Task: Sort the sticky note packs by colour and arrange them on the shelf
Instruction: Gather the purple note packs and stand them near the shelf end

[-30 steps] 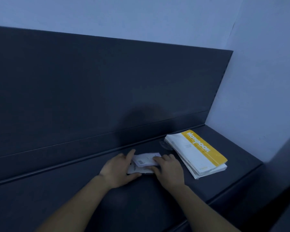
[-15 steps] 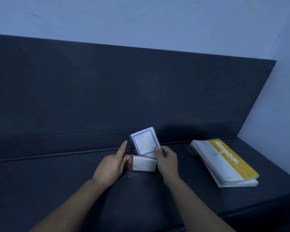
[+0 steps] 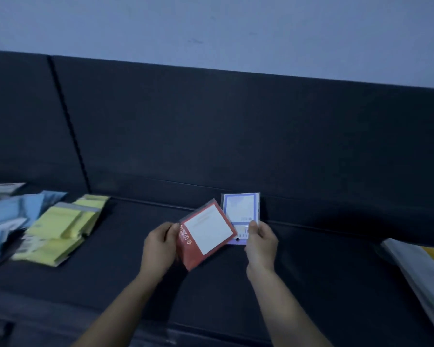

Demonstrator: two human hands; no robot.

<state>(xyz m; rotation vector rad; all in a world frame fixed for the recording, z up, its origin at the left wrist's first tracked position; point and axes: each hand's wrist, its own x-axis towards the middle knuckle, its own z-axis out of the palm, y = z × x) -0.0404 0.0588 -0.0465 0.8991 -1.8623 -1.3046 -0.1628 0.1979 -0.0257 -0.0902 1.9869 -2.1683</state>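
Left hand (image 3: 159, 246) is gripping the red pack (image 3: 206, 234), right hand (image 3: 261, 242) pinching the purple pack (image 3: 241, 214); yellow packs (image 3: 63, 226) and blue packs (image 3: 8, 216) are lying grouped on the shelf (image 3: 311, 271), these two remaining.

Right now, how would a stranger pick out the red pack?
Look at the dark shelf below the pale wall. Above its middle, the left hand holds the red pack, tilted. Unlike the purple-framed pack in the right hand, its border is red.

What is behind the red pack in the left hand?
The purple-bordered pack, pinched by the right hand, sits partly behind the red pack; its lower left corner is covered. Fingers of the left hand behind the red pack are hidden too.
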